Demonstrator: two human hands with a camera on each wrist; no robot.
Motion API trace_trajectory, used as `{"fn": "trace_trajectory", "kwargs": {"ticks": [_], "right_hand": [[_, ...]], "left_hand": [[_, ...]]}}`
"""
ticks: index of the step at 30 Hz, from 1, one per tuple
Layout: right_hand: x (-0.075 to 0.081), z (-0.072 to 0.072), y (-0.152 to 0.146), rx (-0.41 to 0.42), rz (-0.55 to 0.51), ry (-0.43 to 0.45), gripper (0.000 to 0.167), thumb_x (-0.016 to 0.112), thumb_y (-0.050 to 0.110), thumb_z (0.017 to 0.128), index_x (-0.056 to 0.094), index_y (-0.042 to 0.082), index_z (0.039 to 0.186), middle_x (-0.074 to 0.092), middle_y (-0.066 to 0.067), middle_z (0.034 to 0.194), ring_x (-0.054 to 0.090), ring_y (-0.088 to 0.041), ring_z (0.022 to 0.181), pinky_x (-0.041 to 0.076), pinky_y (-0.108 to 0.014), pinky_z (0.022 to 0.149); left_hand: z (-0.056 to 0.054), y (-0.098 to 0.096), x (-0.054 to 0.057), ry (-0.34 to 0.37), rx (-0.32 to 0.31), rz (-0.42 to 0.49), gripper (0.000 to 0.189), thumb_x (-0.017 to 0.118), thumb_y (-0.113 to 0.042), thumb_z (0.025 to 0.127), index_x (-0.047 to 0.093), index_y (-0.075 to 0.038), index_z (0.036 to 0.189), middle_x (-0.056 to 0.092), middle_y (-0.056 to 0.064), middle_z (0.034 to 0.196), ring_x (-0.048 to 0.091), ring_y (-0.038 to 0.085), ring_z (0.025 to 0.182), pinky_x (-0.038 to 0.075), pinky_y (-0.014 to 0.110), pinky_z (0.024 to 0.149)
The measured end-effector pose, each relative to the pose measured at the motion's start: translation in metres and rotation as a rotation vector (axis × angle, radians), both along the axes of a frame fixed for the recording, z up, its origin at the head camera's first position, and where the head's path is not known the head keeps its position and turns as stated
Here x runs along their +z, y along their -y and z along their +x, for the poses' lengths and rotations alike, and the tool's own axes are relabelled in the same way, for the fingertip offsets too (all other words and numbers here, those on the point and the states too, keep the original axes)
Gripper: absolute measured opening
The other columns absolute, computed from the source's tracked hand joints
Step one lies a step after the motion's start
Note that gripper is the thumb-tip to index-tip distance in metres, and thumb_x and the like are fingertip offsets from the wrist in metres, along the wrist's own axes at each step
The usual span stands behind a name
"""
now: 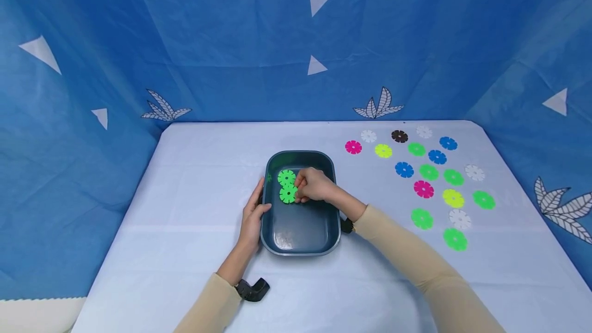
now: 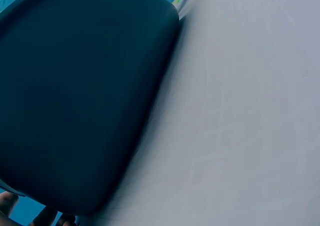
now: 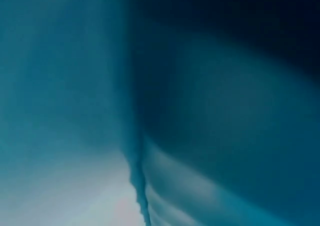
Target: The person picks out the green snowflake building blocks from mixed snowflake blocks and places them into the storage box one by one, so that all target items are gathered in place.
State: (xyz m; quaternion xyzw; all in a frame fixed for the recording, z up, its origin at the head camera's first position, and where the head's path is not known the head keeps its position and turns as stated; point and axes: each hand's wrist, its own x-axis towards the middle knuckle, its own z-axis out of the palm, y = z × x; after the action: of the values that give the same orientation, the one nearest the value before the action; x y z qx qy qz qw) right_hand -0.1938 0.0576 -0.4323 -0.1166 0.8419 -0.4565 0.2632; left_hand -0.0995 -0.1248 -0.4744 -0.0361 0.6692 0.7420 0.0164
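A dark blue rectangular tub [image 1: 300, 230] stands near the middle of the table. My left hand [image 1: 251, 220] holds its left side, thumb at the rim and fingers along the outer wall. In the left wrist view the tub's dark outside [image 2: 85, 96] fills much of the picture, with fingertips [image 2: 42, 217] at its lower edge. Inside the tub, two bright green notched discs, one farther back [image 1: 286, 177] and one nearer [image 1: 288, 194], lie edge to edge. Reaching over the right rim, my right hand [image 1: 314, 185] pinches the nearer green disc at its right edge.
Several loose notched discs are spread over the table's right side, among them a pink disc [image 1: 423, 189], a black disc [image 1: 400, 136], a blue disc [image 1: 404, 169] and a yellow disc [image 1: 453, 198]. A blue patterned curtain [image 1: 259, 40] hangs behind the white tabletop [image 1: 185, 194].
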Motion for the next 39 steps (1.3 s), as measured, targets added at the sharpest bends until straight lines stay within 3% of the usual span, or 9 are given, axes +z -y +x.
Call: {"fn": "trace_trajectory", "kwargs": {"ticks": [33,39], "right_hand": [[-0.0038,0.0023,0.0043,0.005,-0.004,0.001,0.016,0.069,-0.003,0.084,0.063,-0.007,0.099,0.066,-0.013,0.079,0.071,-0.017,0.063,0.058,-0.028,0.060],[-0.0032,0.0011,0.0028,0.037,-0.015,0.006,0.018,0.068,-0.001,0.086,0.062,-0.007,0.102,0.068,-0.012,0.079,0.070,-0.015,0.063,0.058,-0.029,0.060]], "left_hand": [[0.0010,0.0003,-0.0015,-0.007,0.000,-0.007,0.066,0.043,-0.004,0.093,0.028,-0.020,0.156,0.017,-0.002,0.164,0.008,0.019,0.152,0.010,0.046,0.123],[0.0000,-0.0001,-0.0013,0.000,0.001,-0.005,0.066,0.043,-0.004,0.093,0.028,-0.021,0.156,0.018,-0.003,0.164,0.009,0.018,0.152,0.010,0.046,0.123]]}}
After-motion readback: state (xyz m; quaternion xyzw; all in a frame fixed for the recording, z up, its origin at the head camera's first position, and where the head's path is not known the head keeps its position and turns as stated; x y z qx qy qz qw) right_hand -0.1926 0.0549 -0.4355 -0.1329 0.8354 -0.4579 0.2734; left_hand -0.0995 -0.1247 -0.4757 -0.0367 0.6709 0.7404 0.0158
